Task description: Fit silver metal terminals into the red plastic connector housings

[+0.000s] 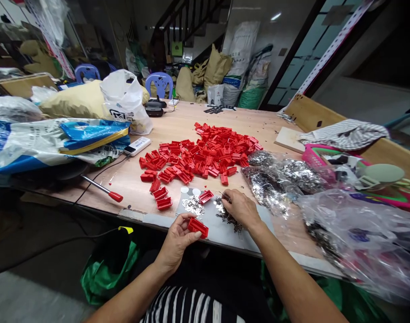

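My left hand (180, 237) grips a red plastic housing (198, 227) at the table's front edge, its hollow side facing up. Over a pile of small dark metal pieces (232, 220), my right hand (240, 207) has its fingers pinched together. A thin dark tip shows at those fingers, too small to name. Between the hands lies a grey mat (209, 215) bearing a heap of shiny flat metal pieces (193, 205) and another red housing (205, 196). Beyond them spreads a large heap of red housings (208, 152), with several strung out toward the left of the mat.
Clear bags of metal parts (275, 179) lie right of the mat, near a pink basket (321, 161). At left are filled sacks (73, 101), a white power bank (137, 146) with a cable, and a red-tipped lever (115, 196). A green bag (107, 273) hangs below the edge.
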Motion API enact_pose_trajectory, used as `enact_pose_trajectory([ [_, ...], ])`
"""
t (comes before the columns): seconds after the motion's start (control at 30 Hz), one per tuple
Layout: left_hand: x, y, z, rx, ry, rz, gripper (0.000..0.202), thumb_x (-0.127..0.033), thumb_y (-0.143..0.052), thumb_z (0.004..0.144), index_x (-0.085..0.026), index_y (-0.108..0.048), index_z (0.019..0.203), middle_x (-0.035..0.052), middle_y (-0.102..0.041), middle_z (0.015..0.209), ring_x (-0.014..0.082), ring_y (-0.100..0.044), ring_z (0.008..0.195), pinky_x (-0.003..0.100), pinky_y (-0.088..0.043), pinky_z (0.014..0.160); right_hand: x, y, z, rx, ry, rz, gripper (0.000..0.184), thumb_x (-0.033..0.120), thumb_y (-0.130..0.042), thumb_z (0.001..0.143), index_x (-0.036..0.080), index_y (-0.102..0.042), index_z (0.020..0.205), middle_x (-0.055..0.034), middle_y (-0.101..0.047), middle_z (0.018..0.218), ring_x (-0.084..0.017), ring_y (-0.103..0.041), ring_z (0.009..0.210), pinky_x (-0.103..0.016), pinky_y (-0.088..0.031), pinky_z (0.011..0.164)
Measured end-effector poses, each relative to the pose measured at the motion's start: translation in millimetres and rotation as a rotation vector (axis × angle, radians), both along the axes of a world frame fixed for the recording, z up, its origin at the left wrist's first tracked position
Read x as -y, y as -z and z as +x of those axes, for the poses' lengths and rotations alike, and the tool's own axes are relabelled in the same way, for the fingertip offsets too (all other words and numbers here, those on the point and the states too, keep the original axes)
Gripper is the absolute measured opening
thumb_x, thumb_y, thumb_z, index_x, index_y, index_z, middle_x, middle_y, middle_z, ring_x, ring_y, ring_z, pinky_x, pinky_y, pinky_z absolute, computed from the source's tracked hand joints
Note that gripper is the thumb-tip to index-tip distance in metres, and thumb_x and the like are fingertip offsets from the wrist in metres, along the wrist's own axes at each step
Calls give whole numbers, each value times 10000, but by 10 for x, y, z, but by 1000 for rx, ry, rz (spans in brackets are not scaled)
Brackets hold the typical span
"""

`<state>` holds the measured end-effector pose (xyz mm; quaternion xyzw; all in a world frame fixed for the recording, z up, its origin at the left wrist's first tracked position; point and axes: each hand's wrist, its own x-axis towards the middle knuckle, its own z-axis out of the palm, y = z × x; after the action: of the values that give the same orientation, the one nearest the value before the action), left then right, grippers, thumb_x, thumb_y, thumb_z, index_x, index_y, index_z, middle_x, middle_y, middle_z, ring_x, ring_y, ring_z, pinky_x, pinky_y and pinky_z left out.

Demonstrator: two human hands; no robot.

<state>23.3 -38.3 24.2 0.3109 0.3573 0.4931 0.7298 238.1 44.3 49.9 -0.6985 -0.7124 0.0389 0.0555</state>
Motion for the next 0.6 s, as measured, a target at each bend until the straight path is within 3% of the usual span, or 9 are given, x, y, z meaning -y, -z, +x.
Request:
enact_pose_trajectory([
  [0.17,5,-37,9,-121,-57,159,366,-182,-730,724,-206,-529,1029,11,-640,927,125,-611,840,251,-481,803,147,-6,54,-114,-45,88,128,242,-499,835,229,-585,929,-18,-696,876,-181,-626,760,-263,-384,625],
  [0.37,19,-40,31,-306,-99,342,332,-182,-676,765,-206,-525,1059,38,-636,977,160,-622,899,309,-479,870,407,-67,38,-447,-131,175,124,305,-517,862,210,-591,892,-23,-681,802,-170,-624,707,-267,-438,653],
  [0.6,58,-3,2,-557,-113,549,306,-186,-617,813,-217,-559,1111,79,-631,1095,201,-606,1004,341,-456,927,819,-251,-267,-702,-250,63,170,336,-501,913,206,-610,903,-18,-672,786,-143,-585,645,-245,-445,621],
])
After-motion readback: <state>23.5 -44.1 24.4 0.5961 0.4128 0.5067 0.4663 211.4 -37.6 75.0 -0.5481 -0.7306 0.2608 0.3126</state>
